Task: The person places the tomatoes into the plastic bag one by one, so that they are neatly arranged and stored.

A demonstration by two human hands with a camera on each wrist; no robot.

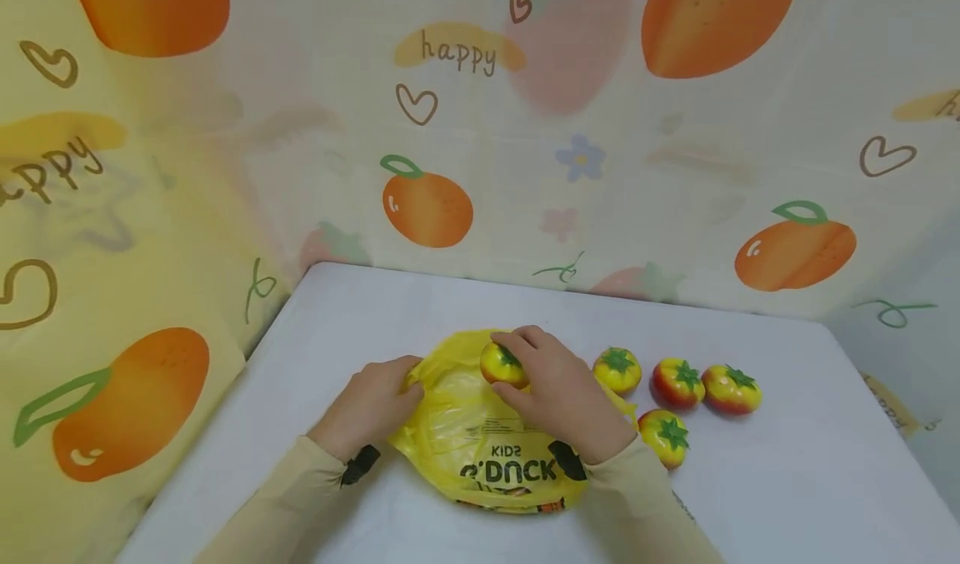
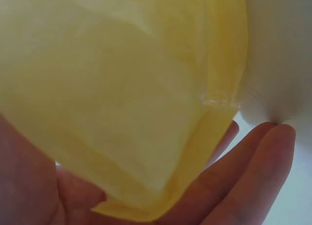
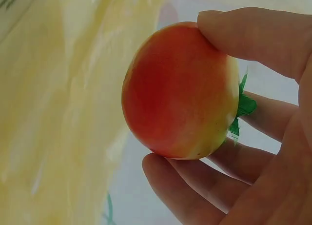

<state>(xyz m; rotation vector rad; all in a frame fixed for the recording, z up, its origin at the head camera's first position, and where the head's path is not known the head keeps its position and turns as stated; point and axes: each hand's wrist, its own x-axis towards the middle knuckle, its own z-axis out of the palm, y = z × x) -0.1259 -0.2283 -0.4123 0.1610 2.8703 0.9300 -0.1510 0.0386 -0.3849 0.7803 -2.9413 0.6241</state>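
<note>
A yellow plastic bag (image 1: 450, 443) with black print lies on the table, its mouth held apart. My left hand (image 1: 373, 401) grips the bag's left rim; in the left wrist view the yellow film (image 2: 122, 103) passes between thumb and fingers. Over the bag's opening, my right hand (image 1: 558, 397) holds a red-and-yellow tomato (image 1: 498, 366) with a green leafy top. The right wrist view shows this tomato (image 3: 178, 93) between the thumb and fingertips, with its leaves towards the palm. Part of the bag's right side is hidden behind the right hand and forearm.
Several more tomatoes stand right of the bag: one tomato (image 1: 617, 370) close to the right hand, another (image 1: 663, 439) beside the right sleeve, two farther right (image 1: 677, 383). A white table (image 1: 810, 464) carries everything. Fruit-patterned cloth (image 1: 300, 172) hangs behind and at the sides.
</note>
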